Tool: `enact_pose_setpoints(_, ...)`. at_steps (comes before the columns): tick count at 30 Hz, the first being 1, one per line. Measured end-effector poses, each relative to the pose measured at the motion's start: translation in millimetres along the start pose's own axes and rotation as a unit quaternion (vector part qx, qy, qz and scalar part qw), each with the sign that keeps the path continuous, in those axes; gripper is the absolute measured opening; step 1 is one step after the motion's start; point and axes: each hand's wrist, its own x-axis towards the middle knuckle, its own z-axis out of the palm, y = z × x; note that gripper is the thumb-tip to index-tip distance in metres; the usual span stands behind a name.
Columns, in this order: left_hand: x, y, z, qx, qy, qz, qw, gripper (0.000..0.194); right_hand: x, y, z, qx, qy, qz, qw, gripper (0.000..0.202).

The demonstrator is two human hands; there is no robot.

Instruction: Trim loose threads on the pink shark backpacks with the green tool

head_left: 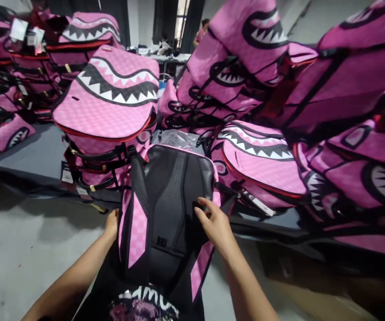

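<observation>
**Black Back Panel Faces Wearer Amid Banks of Pink Shark-Mouth Bags**

A pink-and-black backpack (165, 200) stands between two bare hands at the edge of a grey-covered table (41, 142), leaning, its padded back toward the wearer and its lower end close against a black printed shirt (145, 303). The handling in hand appears to be steadying the bag by its sides. The left hand (111, 224) is at the bag's left edge, its fingers largely hidden behind the side; whether they are clamped there cannot be told. The right hand (216, 225) lies over the right side of the back panel, fingers bent, with thumb and forefinger close together; whether they pinch the dark material there is unclear. The left strap (138, 232) and right strap (200, 267), each with a pink checked section, run down the back. Any further turning or lifting would call for a surer hold on both sides, with the straps free of the fingers.

Just beyond the bag lies crumpled clear plastic (179, 139). A tall stack of bags (112, 98) crowds its left, and another toothed bag (255, 156) sits near its right, a white tag (257, 203) hanging at its front; these neighbors narrow the room for sideways movement. Higher piles (346, 89) rise at far right, and two distant people (164, 44) appear in the background.
</observation>
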Motion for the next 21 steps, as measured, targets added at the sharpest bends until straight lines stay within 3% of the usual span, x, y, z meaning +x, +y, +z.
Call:
enact_pose_setpoints(3,-27.8,27.8,-23.4,0.05,0.107,0.127,0.985,0.026,-13.7,10.8,-0.8,0.105,-0.003,0.053,0.993,0.055)
enact_pose_setpoints(5,-58.4,49.4,-19.5,0.087,0.103,0.307,0.942,0.033,-28.6,1.7,5.8,0.215,0.001,0.059,0.975,0.051)
enact_pose_setpoints(6,-74.5,59.2,-9.0,0.117,0.041,0.399,0.909,0.034,-35.9,-6.6,11.9,0.262,0.008,0.045,0.964,0.047)
enact_pose_setpoints(7,-89.5,67.3,6.1,0.147,-0.038,0.439,0.886,0.034,-42.3,-15.7,19.0,0.3,0.019,0.022,0.954,0.042)
enact_pose_setpoints(9,-113.2,76.8,42.8,0.221,-0.223,0.429,0.847,0.034,-51.6,-30.3,32.4,0.354,0.048,-0.027,0.934,0.033)
enact_pose_setpoints(11,-125.6,79.0,74.1,0.259,-0.353,0.385,0.813,0.019,-55.0,-33.5,39.4,0.388,0.08,-0.059,0.916,0.03)
enact_pose_setpoints(12,-127.5,79.4,84.3,0.269,-0.385,0.377,0.798,0.018,-54.6,-29.9,39.9,0.398,0.081,-0.063,0.912,0.03)
enact_pose_setpoints(14,-123.4,83.8,94.9,0.294,-0.404,0.392,0.772,0.019,-51.3,-14.1,36.7,0.399,0.026,-0.042,0.916,0.022)
enact_pose_setpoints(17,-102.0,108.2,107.9,0.386,-0.409,0.448,0.695,0.018,-46.7,18.5,29.1,0.313,-0.051,-0.004,0.948,0.033)
enact_pose_setpoints(20,-70.8,143.7,148.5,0.446,-0.312,0.579,0.607,0.029,-49.7,46.5,24.7,0.185,-0.03,-0.03,0.982,0.041)
enact_pose_setpoints(21,-60.5,153.9,168.2,0.451,-0.29,0.633,0.559,0.032,-51.9,53.9,24.0,0.162,-0.022,-0.051,0.985,0.042)
